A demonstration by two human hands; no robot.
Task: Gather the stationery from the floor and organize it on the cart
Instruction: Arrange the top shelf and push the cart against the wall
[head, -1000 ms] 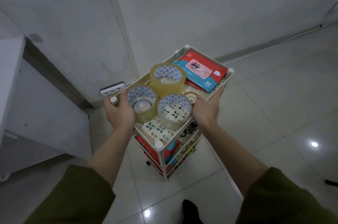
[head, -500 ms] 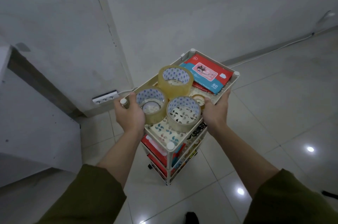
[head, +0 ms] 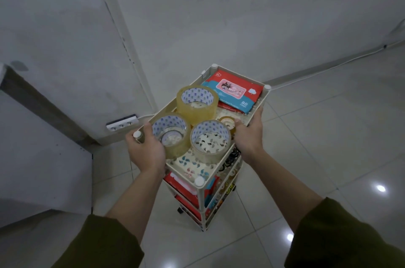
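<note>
A cream tiered cart point(head: 206, 177) stands on the tiled floor in front of me. Its top tray holds three big clear tape rolls: one at the back point(head: 197, 101), one front left point(head: 173, 135), one front right point(head: 210, 141). A small tape roll point(head: 226, 122) sits behind them, and a red and blue wipes pack point(head: 233, 93) lies at the far end. My left hand point(head: 145, 147) grips the tray's left rim near a corner post. My right hand point(head: 249, 134) grips the right rim. Lower shelves hold red packs and small items, partly hidden.
A grey wall rises just behind the cart, with a white power strip point(head: 121, 123) at its foot to the left. A cable point(head: 328, 68) runs along the skirting on the right. A white furniture panel point(head: 43, 147) stands at left. Glossy tiles stretch to the right.
The cart and both hands have shifted right and farther from me across the frames, nearer the wall. Both hands keep the same hold on the top tray's rims.
</note>
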